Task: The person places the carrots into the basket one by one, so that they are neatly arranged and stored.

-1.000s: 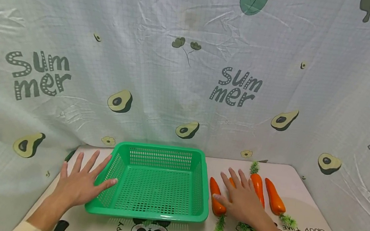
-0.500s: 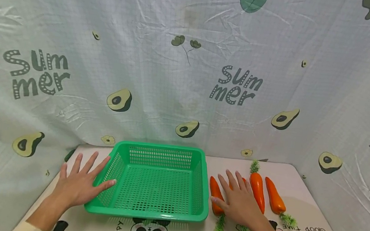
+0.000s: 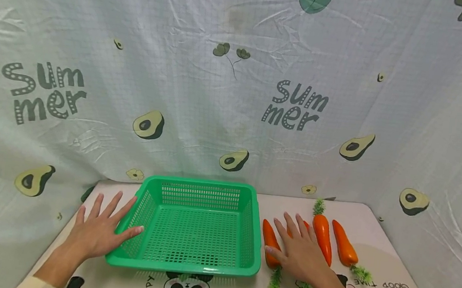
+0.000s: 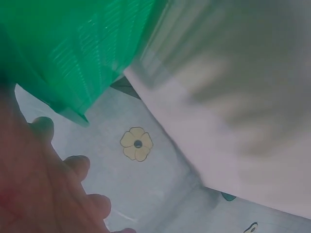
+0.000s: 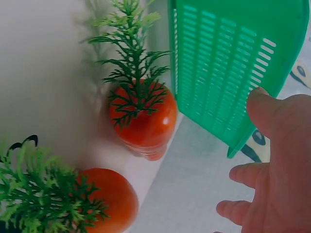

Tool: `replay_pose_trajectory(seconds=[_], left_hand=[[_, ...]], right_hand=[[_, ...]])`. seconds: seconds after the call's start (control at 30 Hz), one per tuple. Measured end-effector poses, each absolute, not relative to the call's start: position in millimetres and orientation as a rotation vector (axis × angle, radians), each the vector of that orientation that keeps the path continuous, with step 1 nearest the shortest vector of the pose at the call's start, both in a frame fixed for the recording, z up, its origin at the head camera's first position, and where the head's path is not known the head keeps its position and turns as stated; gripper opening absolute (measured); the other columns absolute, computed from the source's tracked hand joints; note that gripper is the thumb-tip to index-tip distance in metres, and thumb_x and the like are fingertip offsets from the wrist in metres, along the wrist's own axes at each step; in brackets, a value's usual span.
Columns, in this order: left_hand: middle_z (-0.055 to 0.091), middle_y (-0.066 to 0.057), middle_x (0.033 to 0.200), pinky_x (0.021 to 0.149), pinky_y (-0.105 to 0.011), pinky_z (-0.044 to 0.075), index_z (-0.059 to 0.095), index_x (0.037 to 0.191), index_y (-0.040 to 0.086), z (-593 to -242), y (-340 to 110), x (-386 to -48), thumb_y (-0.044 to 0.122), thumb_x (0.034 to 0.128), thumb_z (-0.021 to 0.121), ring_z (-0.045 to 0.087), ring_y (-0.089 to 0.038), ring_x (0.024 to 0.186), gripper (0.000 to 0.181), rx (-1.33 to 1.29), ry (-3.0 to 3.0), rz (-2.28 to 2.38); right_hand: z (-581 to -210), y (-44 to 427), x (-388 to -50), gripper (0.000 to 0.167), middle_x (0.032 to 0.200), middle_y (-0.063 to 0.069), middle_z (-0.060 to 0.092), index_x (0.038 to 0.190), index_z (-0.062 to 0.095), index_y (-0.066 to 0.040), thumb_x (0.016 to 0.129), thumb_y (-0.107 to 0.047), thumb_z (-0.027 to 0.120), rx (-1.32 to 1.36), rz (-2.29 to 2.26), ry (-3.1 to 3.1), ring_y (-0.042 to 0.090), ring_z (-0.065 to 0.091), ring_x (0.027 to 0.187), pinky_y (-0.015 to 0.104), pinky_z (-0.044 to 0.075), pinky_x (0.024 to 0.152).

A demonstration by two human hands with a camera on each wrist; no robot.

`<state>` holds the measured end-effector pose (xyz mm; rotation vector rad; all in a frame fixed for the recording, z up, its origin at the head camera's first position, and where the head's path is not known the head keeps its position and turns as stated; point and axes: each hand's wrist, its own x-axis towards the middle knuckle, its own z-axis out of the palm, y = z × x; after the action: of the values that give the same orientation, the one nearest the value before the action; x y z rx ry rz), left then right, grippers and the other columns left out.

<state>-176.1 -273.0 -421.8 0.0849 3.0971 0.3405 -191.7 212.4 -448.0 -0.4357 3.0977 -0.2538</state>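
Note:
In the head view a green plastic basket (image 3: 192,268) stands on the table with nothing in it. My left hand (image 3: 94,235) is spread at its left side, palm down, the fingers over the left rim. The right hand (image 3: 301,254), fingers spread, is above the orange carrots to the right of the basket. One carrot (image 3: 270,242) lies beside the basket's right wall; another is partly hidden under the hand. Farther right are a carrot (image 3: 322,238) with its green top to the back and a carrot (image 3: 344,245) with its top to the front. Neither hand holds anything.
A pale table cover (image 3: 387,268) with panda drawings and lettering lies beneath everything. Behind and at both sides hangs a light curtain (image 3: 200,112) printed with avocados. Dark printed shapes show near both wrists.
The right hand has shifted very slightly down, uncovering a bit more of the carrot beneath it. My left hand stays nearly where it was. Basket and carrots have not moved.

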Motion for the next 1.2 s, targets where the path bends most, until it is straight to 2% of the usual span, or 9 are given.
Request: replay_pose_trajectory(seconds=[0.37, 0.57, 0.73, 0.93, 1.2], left_hand=[[0.02, -0.032, 0.168, 0.113, -0.088, 0.013, 0.027, 0.165, 0.009, -422.5, -271.5, -185.2, 0.069, 0.0966, 0.056, 0.009, -0.068, 0.151, 0.096, 0.154, 3.035, 0.461], [0.023, -0.034, 0.167, 0.11, -0.088, 0.02, 0.024, 0.166, 0.006, -423.3, -274.7, -187.6, 0.06, 0.0989, 0.06, 0.012, -0.071, 0.148, 0.093, 0.213, 2.985, 0.621], [0.021, -0.036, 0.166, 0.108, -0.087, 0.025, 0.015, 0.168, 0.007, -421.6, -278.8, -187.2, 0.054, 0.101, 0.061, 0.01, -0.07, 0.149, 0.093, 0.225, 2.871, 0.786], [0.012, -0.038, 0.168, 0.111, -0.081, 0.032, -0.001, 0.169, 0.013, -417.9, -282.1, -188.6, 0.053, 0.1039, 0.058, 0.011, -0.065, 0.152, 0.096, 0.154, 2.727, 0.895], [0.011, -0.038, 0.167, 0.116, -0.076, 0.032, -0.004, 0.167, 0.003, -418.0, -287.5, -190.8, 0.044, 0.1065, 0.058, 0.016, -0.06, 0.153, 0.095, 0.163, 2.633, 1.043]], right_hand=[[-457.3, 220.6, -194.7, 0.079, 0.171, 0.018, 0.028, 0.162, 0.04, -0.015, 0.1, -0.061, 0.057, -0.428, -0.21, 3.163, 0.049, 0.019, 0.159, 0.074, 0.013, 0.125], [-457.8, 224.3, -195.2, 0.078, 0.171, 0.019, 0.028, 0.161, 0.041, -0.014, 0.101, -0.062, 0.055, -0.452, -0.247, 3.17, 0.05, 0.019, 0.158, 0.076, 0.015, 0.124], [-458.4, 228.4, -194.4, 0.076, 0.17, 0.02, 0.03, 0.16, 0.043, -0.014, 0.101, -0.06, 0.057, -0.453, -0.302, 3.19, 0.051, 0.02, 0.158, 0.076, 0.015, 0.124], [-463.2, 236.9, -194.9, 0.077, 0.17, 0.021, 0.031, 0.16, 0.043, -0.013, 0.102, -0.061, 0.055, -0.445, -0.305, 3.214, 0.052, 0.02, 0.157, 0.077, 0.016, 0.123], [-466.7, 246.2, -195.2, 0.074, 0.169, 0.022, 0.032, 0.159, 0.044, -0.013, 0.101, -0.057, 0.058, -0.421, -0.278, 3.226, 0.053, 0.019, 0.157, 0.077, 0.016, 0.123]])
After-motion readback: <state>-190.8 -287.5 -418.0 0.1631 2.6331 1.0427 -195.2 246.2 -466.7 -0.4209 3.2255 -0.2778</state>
